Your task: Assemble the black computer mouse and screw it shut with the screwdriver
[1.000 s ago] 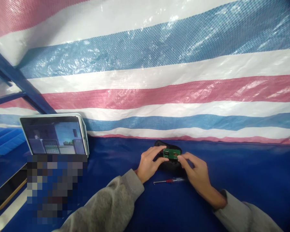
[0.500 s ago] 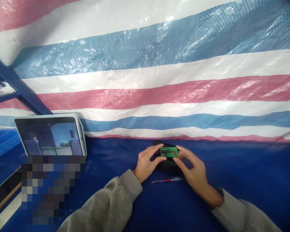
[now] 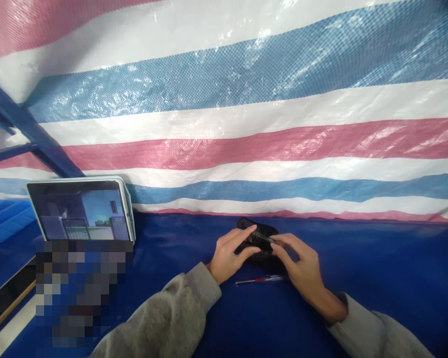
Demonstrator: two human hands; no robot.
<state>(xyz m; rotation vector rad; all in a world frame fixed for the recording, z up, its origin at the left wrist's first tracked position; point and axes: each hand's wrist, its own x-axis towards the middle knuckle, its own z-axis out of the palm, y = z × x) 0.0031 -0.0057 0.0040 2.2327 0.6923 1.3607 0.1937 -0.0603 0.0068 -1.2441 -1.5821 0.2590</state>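
A small green circuit board (image 3: 266, 238), turned nearly edge-on, is pinched at its right end by my right hand (image 3: 302, 263). My left hand (image 3: 229, 253) is at the board's left end. Its index finger and thumb are apart, the index fingertip close to the board; whether they touch is unclear. Right behind and below the board lies a dark rounded casing (image 3: 245, 222), partly covered by my fingers. In front of it, a small screwdriver (image 3: 259, 280) with a red and clear handle lies on the blue surface, its thin shaft pointing left.
A tablet (image 3: 80, 211) in a pale case stands at the left, showing a picture. Below it is a pixelated patch. A dark flat thing with a tan edge (image 3: 9, 293) lies at the far left. Striped plastic sheeting (image 3: 246, 149) hangs behind the blue tabletop (image 3: 388, 268).
The green board has tipped from face-on to nearly edge-on, its right end staying in my right hand. My left finger and thumb no longer grip its edges. The view has shifted slightly.
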